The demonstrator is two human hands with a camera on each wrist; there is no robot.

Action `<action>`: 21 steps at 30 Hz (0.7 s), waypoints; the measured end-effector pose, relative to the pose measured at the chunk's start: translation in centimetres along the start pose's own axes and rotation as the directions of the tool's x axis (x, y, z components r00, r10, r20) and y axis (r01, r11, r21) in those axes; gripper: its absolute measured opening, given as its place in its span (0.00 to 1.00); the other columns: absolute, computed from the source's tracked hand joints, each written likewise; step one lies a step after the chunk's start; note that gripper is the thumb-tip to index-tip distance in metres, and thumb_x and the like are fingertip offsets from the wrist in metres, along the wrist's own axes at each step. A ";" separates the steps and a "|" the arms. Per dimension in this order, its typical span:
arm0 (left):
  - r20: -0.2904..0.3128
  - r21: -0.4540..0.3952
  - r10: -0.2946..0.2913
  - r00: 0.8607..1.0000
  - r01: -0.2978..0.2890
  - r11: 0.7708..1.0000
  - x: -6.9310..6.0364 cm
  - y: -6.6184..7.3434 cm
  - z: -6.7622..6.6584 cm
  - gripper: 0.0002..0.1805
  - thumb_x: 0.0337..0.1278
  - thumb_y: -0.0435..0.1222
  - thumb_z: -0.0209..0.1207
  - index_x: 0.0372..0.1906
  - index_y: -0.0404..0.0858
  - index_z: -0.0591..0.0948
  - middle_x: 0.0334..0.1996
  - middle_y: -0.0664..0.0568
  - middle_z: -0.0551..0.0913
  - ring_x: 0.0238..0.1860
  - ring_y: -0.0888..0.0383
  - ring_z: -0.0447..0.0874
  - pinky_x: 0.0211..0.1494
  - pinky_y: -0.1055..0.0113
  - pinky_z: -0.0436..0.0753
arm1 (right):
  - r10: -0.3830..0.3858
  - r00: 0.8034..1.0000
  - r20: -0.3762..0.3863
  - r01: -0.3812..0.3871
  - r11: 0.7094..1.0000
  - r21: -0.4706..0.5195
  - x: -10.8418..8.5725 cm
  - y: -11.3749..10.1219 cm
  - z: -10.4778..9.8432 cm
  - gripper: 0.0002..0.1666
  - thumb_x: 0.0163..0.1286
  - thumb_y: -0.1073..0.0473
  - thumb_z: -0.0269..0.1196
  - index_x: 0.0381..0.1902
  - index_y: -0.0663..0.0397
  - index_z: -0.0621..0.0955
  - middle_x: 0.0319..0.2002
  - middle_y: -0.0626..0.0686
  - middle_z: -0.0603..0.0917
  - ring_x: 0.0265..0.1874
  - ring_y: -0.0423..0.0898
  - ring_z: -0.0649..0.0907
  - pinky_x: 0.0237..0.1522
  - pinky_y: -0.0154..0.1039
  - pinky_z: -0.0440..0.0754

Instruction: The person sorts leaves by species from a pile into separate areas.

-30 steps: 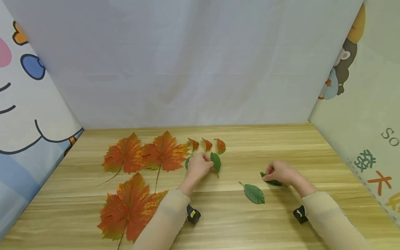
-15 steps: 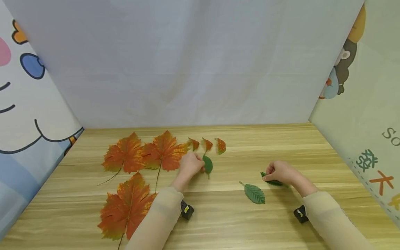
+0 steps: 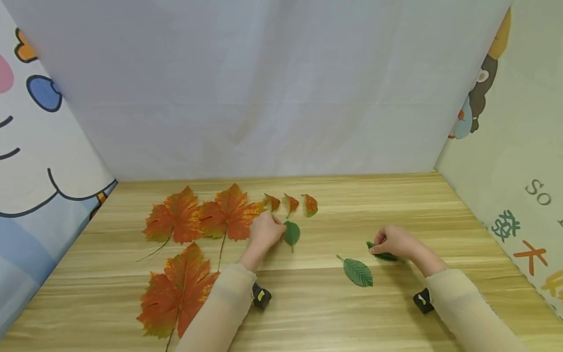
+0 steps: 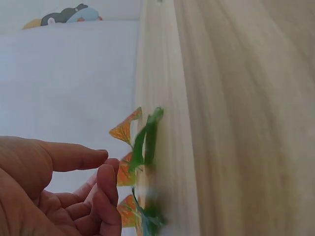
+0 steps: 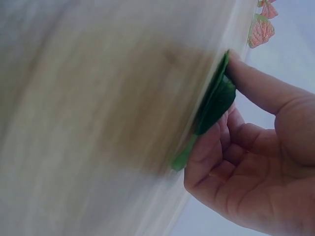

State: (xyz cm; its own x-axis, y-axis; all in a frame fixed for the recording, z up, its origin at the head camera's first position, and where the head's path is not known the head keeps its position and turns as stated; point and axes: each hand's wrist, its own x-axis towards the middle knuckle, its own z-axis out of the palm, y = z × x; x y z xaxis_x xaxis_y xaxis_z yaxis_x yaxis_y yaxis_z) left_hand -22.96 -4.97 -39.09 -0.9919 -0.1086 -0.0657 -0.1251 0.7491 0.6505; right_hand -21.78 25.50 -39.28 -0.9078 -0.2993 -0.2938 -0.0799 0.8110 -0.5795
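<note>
My left hand (image 3: 265, 231) is just left of a green leaf (image 3: 292, 233) lying on the table. In the left wrist view its fingertips (image 4: 103, 157) are close together with nothing between them. Another green leaf (image 4: 153, 219), blurred there, is hidden behind this hand in the head view. At the right, my right hand (image 3: 396, 243) pinches a dark green leaf (image 5: 216, 103) by the tabletop, stem pointing away from the fingertips. Between the hands lies one more green leaf (image 3: 358, 272), its stem toward the upper left.
Three small red-orange leaves (image 3: 310, 206) form a row behind the green one. Large orange maple leaves (image 3: 230, 212) lie at the left, one of them (image 3: 182, 293) nearer the front. A white cloth (image 3: 281, 98) hangs behind the wooden table (image 3: 334, 318).
My left hand has moved left with the green leaf, set it below the middle red-orange leaf and let go, drawing slightly away. The right hand has stayed put.
</note>
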 end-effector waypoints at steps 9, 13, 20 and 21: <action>0.136 -0.072 0.152 0.979 -0.143 0.987 -1.3 2.3 1.8 0.07 0.50 0.37 0.61 0.33 0.38 0.83 0.30 0.49 0.83 0.30 0.55 0.79 0.34 0.64 0.76 | 0.004 1.000 -0.006 -0.004 1.000 -0.012 0.2 0.1 0.3 0.14 0.56 0.57 0.66 0.30 0.63 0.76 0.27 0.52 0.76 0.26 0.44 0.72 0.29 0.37 0.71; 0.230 -0.108 0.262 0.937 -0.243 0.964 -1.8 3.5 3.3 0.11 0.51 0.38 0.61 0.39 0.37 0.83 0.34 0.49 0.83 0.35 0.55 0.79 0.37 0.65 0.76 | 0.007 1.000 -0.003 -0.007 1.000 -0.008 0.2 0.1 0.3 0.14 0.56 0.57 0.66 0.31 0.63 0.75 0.28 0.53 0.76 0.26 0.45 0.72 0.30 0.38 0.71; 0.378 -0.066 0.435 0.818 -0.444 0.893 -3.2 5.9 5.4 0.12 0.51 0.40 0.61 0.41 0.41 0.83 0.41 0.51 0.83 0.38 0.60 0.79 0.37 0.72 0.75 | 0.013 1.000 -0.009 -0.013 1.000 -0.009 0.4 0.4 0.3 0.15 0.56 0.56 0.66 0.31 0.63 0.75 0.28 0.53 0.77 0.27 0.45 0.72 0.30 0.38 0.71; 0.389 -0.041 0.452 0.803 -0.475 0.879 -3.3 6.1 5.7 0.12 0.50 0.40 0.62 0.41 0.42 0.83 0.41 0.52 0.83 0.38 0.62 0.79 0.37 0.73 0.75 | 0.012 1.000 -0.011 -0.012 1.000 -0.014 0.4 0.4 0.3 0.16 0.56 0.55 0.66 0.31 0.63 0.75 0.28 0.53 0.77 0.27 0.45 0.73 0.30 0.38 0.71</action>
State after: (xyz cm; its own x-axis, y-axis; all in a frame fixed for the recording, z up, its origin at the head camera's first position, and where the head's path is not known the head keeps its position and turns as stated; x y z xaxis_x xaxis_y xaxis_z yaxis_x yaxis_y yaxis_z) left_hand -20.57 3.65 -39.18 -0.8609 0.5060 -0.0529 0.3624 0.6830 0.6342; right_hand -22.07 25.58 -39.89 -0.9130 -0.2846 -0.2923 -0.0749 0.8213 -0.5655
